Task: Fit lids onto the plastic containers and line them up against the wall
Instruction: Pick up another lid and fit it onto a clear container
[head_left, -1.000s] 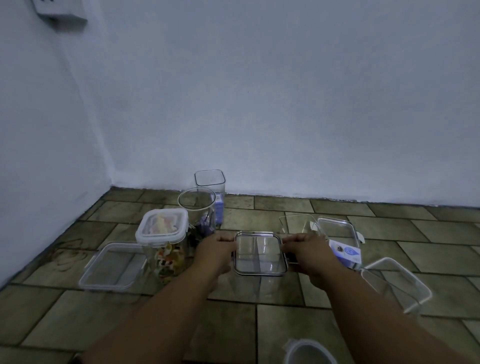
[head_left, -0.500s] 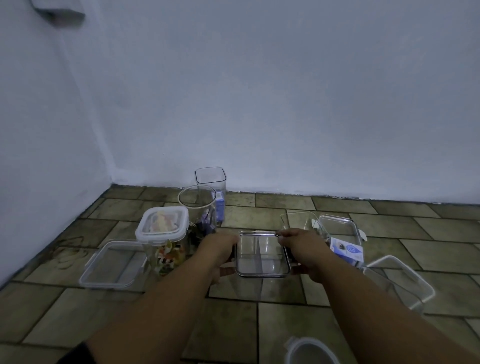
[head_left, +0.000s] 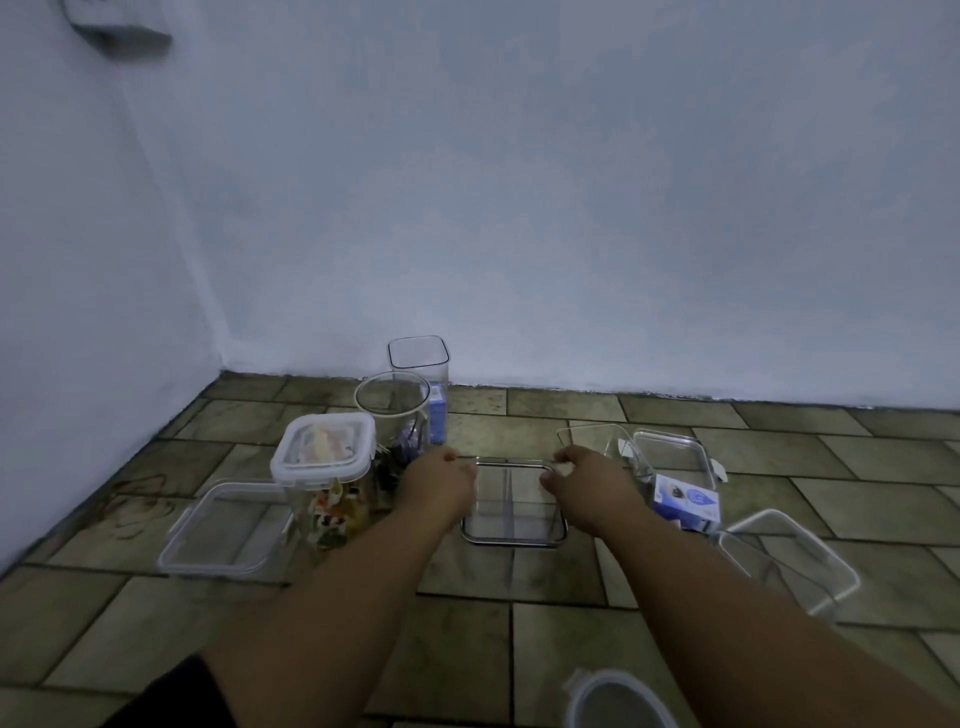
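The square container sits on the tiled floor between the person's two forearms, well short of the wall, with a dark-rimmed lid lying across its top. The left hand is curled at the lid's far left corner and the right hand at the far right corner, thumb over the lid's face and fingers hooked over the rim. Both hands clasp the lid at its edges, though how hard they bear down I cannot tell.

I judge this to be the lid-fitting step: the lid is placed, and is either being seated or has just been. The next move calls for an even press at all four corners, then a two-handed slide or carry to the wall.

Around them the job looks mostly undone. Just left stands a lidded container of colourful contents, with a flat clear tray beside it. Behind it are an open round jar and a blue carton. A tall square canister is the only piece near the wall, and it looks uncovered. To the right sit a clear box with a blue label and an open tub — and a round lid lies nearest the viewer.
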